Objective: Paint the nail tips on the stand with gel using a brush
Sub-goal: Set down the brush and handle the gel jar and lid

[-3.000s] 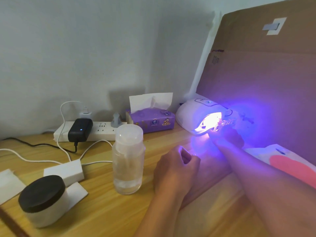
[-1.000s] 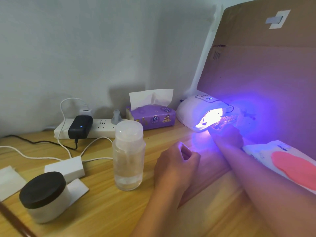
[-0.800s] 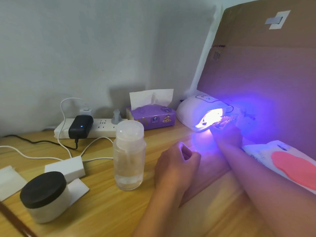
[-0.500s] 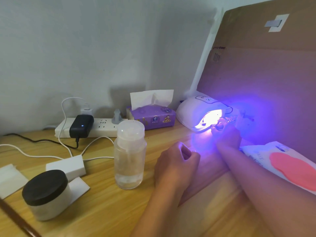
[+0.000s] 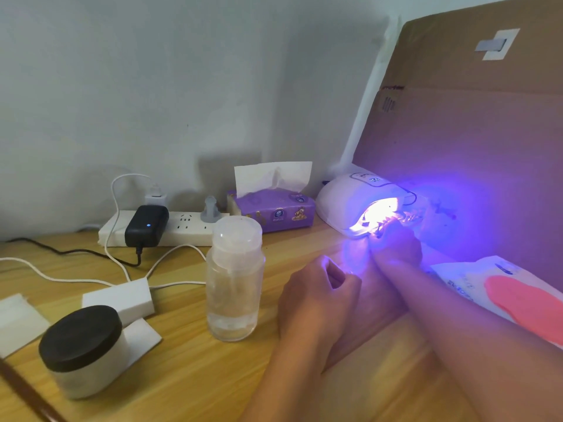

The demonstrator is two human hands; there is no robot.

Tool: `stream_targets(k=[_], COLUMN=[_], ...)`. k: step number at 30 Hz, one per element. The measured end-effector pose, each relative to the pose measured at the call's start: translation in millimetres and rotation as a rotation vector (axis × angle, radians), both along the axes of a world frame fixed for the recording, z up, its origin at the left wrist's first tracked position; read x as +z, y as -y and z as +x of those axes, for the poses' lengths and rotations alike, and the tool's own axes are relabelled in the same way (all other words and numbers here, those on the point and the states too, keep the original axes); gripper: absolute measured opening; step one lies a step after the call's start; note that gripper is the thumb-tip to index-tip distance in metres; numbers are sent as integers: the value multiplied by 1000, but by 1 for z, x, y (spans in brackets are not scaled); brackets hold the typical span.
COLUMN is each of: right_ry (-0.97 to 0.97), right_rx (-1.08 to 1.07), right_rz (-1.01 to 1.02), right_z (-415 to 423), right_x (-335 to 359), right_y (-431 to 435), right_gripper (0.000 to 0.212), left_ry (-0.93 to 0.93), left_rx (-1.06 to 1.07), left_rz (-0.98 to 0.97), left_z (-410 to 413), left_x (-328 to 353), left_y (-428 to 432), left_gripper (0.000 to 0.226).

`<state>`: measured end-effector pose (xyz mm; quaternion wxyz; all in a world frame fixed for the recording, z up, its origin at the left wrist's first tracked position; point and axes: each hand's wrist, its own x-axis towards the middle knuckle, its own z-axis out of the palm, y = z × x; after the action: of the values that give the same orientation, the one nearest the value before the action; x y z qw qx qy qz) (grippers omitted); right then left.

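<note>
The table (image 5: 189, 382) is light wood with a smooth, faintly shiny grain. On it the bottle (image 5: 234, 281) is clear glossy plastic under a frosted cap. Left of the bottle, the jar (image 5: 82, 351) has a matt black lid. Behind the bottle, the tissue pack (image 5: 271, 213) is glossy purple film with soft white paper. Right of the bottle, the lamp (image 5: 350, 202) is smooth white plastic beside matt brown cardboard (image 5: 475, 141).

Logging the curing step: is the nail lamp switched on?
On. The nail lamp glows bright violet-white from its opening, tinting the cardboard and the right hand at its mouth.
</note>
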<state>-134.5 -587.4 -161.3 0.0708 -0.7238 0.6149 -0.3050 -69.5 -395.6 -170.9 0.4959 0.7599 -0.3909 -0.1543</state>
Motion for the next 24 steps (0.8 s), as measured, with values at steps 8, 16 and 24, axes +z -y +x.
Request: stream_targets(k=[8,16,24], right_ry=[34,107,111], right_rx=[-96,-59,-120], right_rz=[103,161,73], right_z=[-1,-4,-4], right_x=[6,13,16], right_y=[-13,-27,-34], right_gripper=[48,34,38], left_ry=[15,4,9], left_rx=[2,0,0], left_rz=[-11,-5,-8], left_z=[0,0,0], left_x=[0,-1,0], left_y=[-1,0,-1], left_gripper=[21,22,22])
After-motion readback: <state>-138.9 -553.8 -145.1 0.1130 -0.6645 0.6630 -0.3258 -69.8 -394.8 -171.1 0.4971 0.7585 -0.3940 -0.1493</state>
